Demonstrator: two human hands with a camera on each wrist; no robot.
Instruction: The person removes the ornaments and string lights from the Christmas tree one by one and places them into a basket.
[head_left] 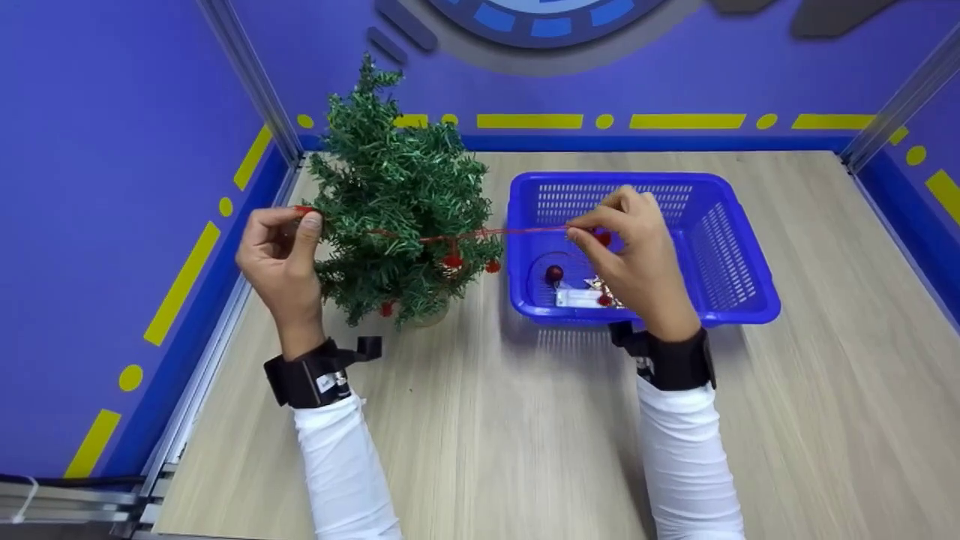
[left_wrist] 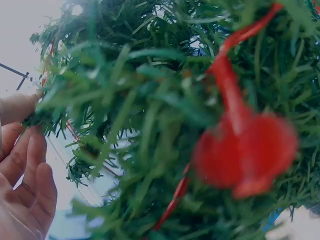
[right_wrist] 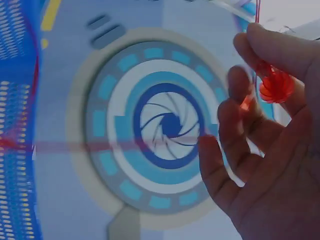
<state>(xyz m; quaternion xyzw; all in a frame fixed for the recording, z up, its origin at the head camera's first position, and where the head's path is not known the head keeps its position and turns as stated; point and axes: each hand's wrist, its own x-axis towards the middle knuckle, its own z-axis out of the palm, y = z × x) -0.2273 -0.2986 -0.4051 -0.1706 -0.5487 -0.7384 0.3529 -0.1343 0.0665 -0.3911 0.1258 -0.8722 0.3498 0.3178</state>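
A small green artificial Christmas tree [head_left: 409, 187] stands at the left of the table. Across its front runs a red cord garland [head_left: 536, 229] with small red lantern-like pendants [head_left: 452, 260]. My left hand [head_left: 285, 251], at the tree's left side, pinches a red part of the garland between thumb and finger. Over the basket, my right hand [head_left: 634, 251] pinches the cord, which is stretched between it and the tree. One pendant [right_wrist: 276, 86] hangs by the right palm in the right wrist view. Another pendant [left_wrist: 250, 150] shows large before the branches in the left wrist view.
A blue plastic basket [head_left: 622, 178] sits right of the tree. Inside are a dark red ball [head_left: 554, 274], a white box [head_left: 581, 298] and small ornaments partly behind the right hand. Blue panels [head_left: 540, 90] with yellow markings border the wooden table [head_left: 487, 420].
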